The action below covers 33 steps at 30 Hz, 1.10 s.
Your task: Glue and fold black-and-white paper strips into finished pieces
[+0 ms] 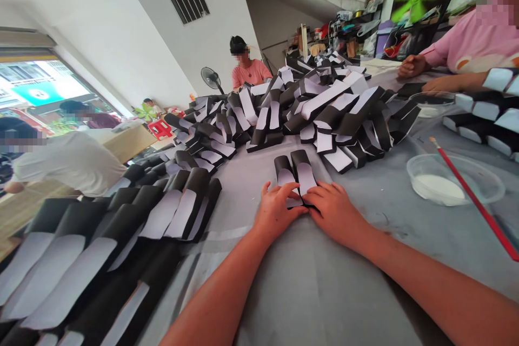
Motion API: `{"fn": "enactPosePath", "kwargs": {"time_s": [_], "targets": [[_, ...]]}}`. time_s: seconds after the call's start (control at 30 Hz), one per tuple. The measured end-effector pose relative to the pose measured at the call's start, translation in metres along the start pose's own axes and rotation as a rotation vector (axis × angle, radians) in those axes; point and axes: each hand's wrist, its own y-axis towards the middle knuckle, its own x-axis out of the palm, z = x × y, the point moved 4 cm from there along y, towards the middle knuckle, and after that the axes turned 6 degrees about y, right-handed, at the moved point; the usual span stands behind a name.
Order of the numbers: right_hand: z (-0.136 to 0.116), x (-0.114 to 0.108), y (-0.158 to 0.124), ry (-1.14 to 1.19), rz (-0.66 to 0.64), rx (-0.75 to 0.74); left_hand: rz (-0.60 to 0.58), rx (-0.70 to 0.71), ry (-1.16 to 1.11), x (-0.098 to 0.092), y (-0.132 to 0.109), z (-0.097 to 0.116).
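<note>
Two folded paper pieces, black outside with white panels, stand side by side on the grey tabletop in front of me. My left hand point(278, 206) is closed on the left paper piece point(286, 175), thumb low at its near end and fingers along its side. Around the right paper piece point(305, 173) my right hand point(334, 208) is closed, its fingertips at the lower edge. The pieces touch or nearly touch along their inner sides. My fingers hide part of their near ends.
A large heap of similar paper pieces point(292, 102) fills the table's far side. Stacked rows point(73, 248) stand at left. To the right, a red-handled brush point(472, 194) leans across a clear plastic bowl point(417, 173) holding white paste. A co-worker's hand point(413, 66) rests at far right.
</note>
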Motion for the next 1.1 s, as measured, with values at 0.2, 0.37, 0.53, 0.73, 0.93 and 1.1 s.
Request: {"fn": "enactPosePath", "kwargs": {"time_s": [0.2, 0.37, 0.53, 0.73, 0.93, 1.1], "targets": [[0.0008, 0.0024, -0.0016, -0.034, -0.016, 0.012, 0.010, 0.022, -0.003, 0.0001, -0.0008, 0.0003], [0.0002, 0.0037, -0.0014, -0.074, -0.052, 0.011, 0.014, 0.027, 0.005, 0.0005, -0.0005, -0.0011], [-0.0006, 0.0036, -0.0010, -0.111, -0.052, 0.001, 0.020, 0.039, 0.018, 0.0011, -0.0009, -0.0010], [-0.0011, 0.0030, -0.0017, -0.133, -0.047, -0.011, 0.029, 0.064, 0.055, 0.0008, -0.0016, 0.0008], [-0.0008, 0.0037, -0.0021, -0.144, -0.027, -0.028, 0.039, 0.084, 0.081, 0.0013, -0.0018, 0.0002], [-0.0012, 0.0043, -0.0020, -0.162, -0.027, -0.034, 0.034, 0.083, 0.073, 0.0007, -0.0019, 0.0014]]}}
